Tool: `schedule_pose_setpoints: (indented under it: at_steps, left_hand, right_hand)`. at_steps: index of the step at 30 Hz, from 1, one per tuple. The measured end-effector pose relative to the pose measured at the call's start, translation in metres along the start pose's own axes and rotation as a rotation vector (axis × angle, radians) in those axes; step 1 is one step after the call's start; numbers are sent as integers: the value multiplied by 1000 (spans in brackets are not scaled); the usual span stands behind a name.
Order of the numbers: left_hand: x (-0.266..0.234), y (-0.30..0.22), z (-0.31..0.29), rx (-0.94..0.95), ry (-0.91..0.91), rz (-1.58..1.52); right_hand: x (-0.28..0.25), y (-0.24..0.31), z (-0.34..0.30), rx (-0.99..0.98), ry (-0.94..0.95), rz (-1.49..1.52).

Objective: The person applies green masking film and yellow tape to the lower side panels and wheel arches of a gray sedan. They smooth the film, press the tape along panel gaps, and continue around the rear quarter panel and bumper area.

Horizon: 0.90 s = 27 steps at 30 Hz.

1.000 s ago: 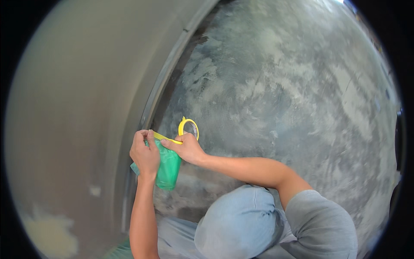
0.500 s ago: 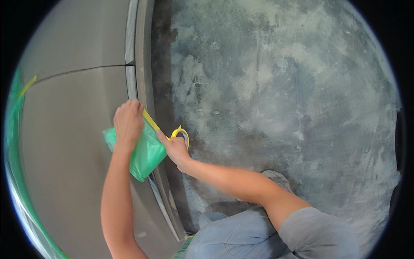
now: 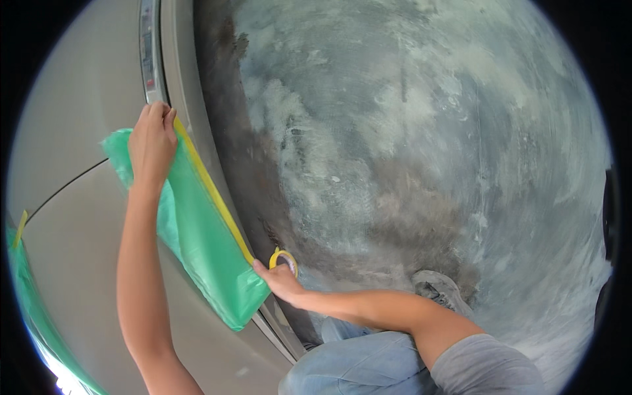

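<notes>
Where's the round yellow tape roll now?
In the head view, the round yellow tape roll is below and left of centre, at the right hand, right of the green plastic sheet.

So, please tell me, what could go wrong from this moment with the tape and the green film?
1. The yellow tape strip spans from the left grip to the right grip; uneven pulling might skew it against the panel.
2. The lower edge of the green film looks loose, so it may fold or wrinkle.
3. The tape roll sits at the right grip; it might slip and fall to the floor.
</notes>
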<state>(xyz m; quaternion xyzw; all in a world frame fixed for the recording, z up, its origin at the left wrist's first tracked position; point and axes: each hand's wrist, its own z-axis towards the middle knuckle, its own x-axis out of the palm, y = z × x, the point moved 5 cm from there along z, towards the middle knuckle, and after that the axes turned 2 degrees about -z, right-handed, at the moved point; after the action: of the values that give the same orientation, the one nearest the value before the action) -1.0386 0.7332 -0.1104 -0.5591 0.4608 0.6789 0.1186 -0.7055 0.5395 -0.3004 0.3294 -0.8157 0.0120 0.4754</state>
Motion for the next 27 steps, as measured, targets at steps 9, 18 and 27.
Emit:
schedule_pose_setpoints:
  at_steps: [9,18,27]
  left_hand:
    - [-89,-45,-328,-769,-681,-503]
    - [-22,-194,-652,-1770,-879,-381]
    - [52,-301,-922,-2247,-1062,-264]
  right_hand:
    - [-144,83,6,-323,45,-933]
    - [-66,177,-46,-725,347,-1545]
    - [110,-17,-157,-1441,982,-1884]
